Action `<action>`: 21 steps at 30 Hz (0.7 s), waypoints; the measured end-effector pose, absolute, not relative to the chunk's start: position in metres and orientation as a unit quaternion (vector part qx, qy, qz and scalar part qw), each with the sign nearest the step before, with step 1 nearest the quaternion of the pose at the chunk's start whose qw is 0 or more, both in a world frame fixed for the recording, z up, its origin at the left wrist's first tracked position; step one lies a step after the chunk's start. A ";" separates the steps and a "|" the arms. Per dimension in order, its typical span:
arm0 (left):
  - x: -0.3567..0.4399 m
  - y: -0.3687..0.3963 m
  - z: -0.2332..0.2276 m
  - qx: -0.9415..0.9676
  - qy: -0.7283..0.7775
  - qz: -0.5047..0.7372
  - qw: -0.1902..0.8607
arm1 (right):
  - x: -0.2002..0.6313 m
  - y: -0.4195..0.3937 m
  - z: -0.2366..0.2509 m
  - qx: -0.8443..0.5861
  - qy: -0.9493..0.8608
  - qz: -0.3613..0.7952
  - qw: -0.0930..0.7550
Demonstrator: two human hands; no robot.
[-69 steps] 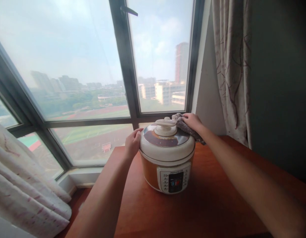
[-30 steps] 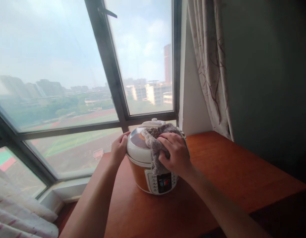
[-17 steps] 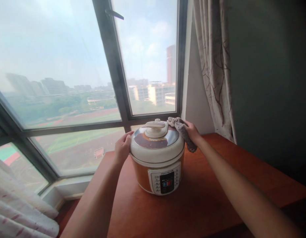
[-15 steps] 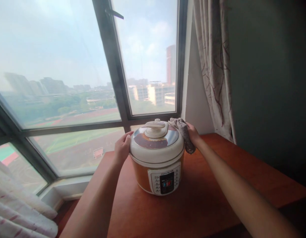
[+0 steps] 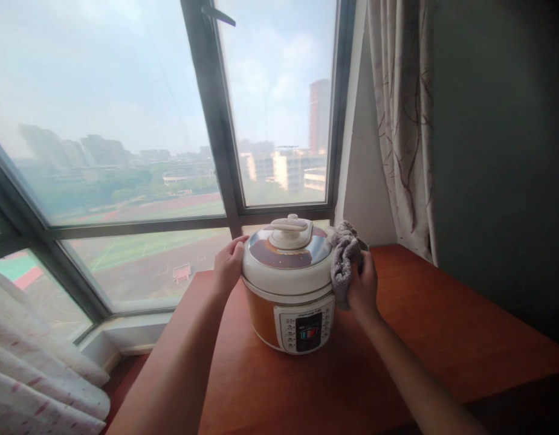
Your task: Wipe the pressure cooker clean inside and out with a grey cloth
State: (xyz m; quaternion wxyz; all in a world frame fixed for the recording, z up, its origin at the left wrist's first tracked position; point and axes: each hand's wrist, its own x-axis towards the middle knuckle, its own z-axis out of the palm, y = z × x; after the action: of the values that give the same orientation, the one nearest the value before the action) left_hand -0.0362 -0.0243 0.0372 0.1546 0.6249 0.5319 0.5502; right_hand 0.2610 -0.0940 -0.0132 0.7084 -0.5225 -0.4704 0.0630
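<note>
The right hand [image 5: 363, 285] is clenched around a grey cloth [image 5: 344, 261], bunching it against the right side of the cooker [image 5: 290, 284]. The fingers curl into the fabric, and the cloth is pressed to the rim where lid [image 5: 287, 257] meets body; part of it rises above the hand, level with the lid's top. How much of the cloth lies behind the cooker is hidden.

The left hand [image 5: 227, 269] rests on the opposite, left side of the lid, fingers loosely curved against its white edge and thumb on top. It grasps nothing loose; it seems only to steady the pot, though the palm side is out of sight.

The cooker stands upright on the table [image 5: 424, 338], near the far left corner, close to the window [image 5: 125, 121]. Its lid is white with a brown ring and a pale knob [image 5: 290, 227] in the middle. The body is orange, with a white control panel [image 5: 306, 329] facing the near side, a dark display in its centre.

The table is reddish-brown wood, and it runs to the right toward a dark wall [image 5: 510, 151]. A patterned curtain [image 5: 403, 115] hangs at the far right, between window frame and wall. Another pale curtain [image 5: 38, 374] bunches low at the near left. The window fills the far side, its dark frame split into panes; outside lie hazy buildings, a sports field and a cloudy sky.
</note>
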 end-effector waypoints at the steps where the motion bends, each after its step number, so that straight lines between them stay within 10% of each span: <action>1: -0.036 -0.025 0.038 0.626 0.532 0.549 0.154 | 0.254 -0.101 -0.014 -0.512 -0.477 0.049 0.713; 21: -0.038 -0.025 0.041 0.641 0.505 0.553 0.172 | 0.122 -0.139 0.089 -0.438 -0.821 -0.155 0.331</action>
State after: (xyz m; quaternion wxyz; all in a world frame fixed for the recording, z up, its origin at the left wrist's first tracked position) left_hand -0.0376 -0.0249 0.0414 0.1716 0.6407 0.5046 0.5527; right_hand 0.1222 -0.1386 0.0890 0.3307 -0.4382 -0.8213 -0.1553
